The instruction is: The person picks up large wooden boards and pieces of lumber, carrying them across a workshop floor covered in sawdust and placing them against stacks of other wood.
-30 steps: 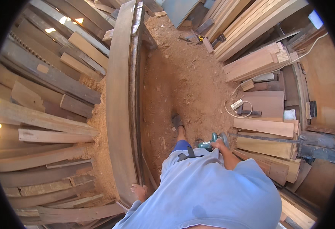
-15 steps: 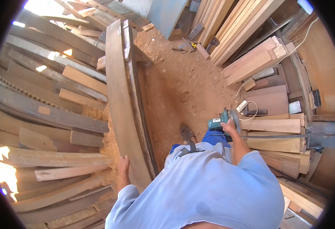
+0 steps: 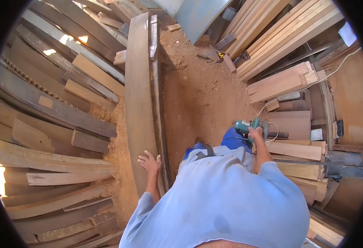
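A long, wide wooden plank [image 3: 138,103] runs away from me at the left, lying on a rough timber bench [image 3: 156,89]. My left hand [image 3: 150,163] rests on the plank's near part with its fingers spread, holding nothing. By my right thigh, my right hand [image 3: 256,134] is wrapped round the handle of a teal handheld circular saw [image 3: 243,125]. The saw's round grey guard [image 3: 265,129] faces outward, away from my leg. Its blade is not visible. The saw is held off to the right, apart from the plank.
Stacked boards [image 3: 41,103] fill the left side, with wood shavings [image 3: 115,153] beside the bench. Long timbers [image 3: 289,37] lean at the back right. Cut boards [image 3: 295,149] are piled at the right, near a pale cable [image 3: 334,71]. Sawdust covers the floor [image 3: 202,91].
My left hand has gone from gripping the plank's left edge to lying spread on its top face. The saw stays in my right hand. The whole view has shifted slightly.
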Demonstrator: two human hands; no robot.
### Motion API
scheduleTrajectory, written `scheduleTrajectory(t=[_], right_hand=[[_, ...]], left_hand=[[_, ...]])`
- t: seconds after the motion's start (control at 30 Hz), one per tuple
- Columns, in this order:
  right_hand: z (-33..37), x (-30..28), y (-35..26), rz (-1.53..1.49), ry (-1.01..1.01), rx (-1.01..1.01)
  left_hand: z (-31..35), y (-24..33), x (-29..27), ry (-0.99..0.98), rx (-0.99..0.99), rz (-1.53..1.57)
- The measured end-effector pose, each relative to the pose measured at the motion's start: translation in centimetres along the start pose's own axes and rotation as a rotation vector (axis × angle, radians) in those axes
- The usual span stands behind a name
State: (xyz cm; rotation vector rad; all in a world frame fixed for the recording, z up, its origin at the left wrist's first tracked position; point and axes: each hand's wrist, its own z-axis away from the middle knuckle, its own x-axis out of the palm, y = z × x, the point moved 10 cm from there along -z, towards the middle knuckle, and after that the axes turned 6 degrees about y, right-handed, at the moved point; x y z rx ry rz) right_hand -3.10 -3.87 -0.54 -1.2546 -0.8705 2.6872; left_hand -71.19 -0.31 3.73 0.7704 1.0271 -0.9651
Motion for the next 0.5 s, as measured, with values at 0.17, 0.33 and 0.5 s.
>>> scheduleTrajectory(t=[0.17, 0.33, 0.5], right_hand=[[2.3, 3.9, -1.2, 0.054, -0.055, -0.001], [8.2, 12.7, -1.7, -0.094, -0.303, 0.119], [8.6, 20.5, -1.0, -0.011, -0.502, 0.049]], left_hand=[[-0.1, 0.2, -0.2, -0.073, -0.04, -0.034], [-0.5, -0.6, 0.3, -0.039, -0.023, -0.03], [-0.3, 0.0, -1.2, -0.02, 0.036, -0.052]])
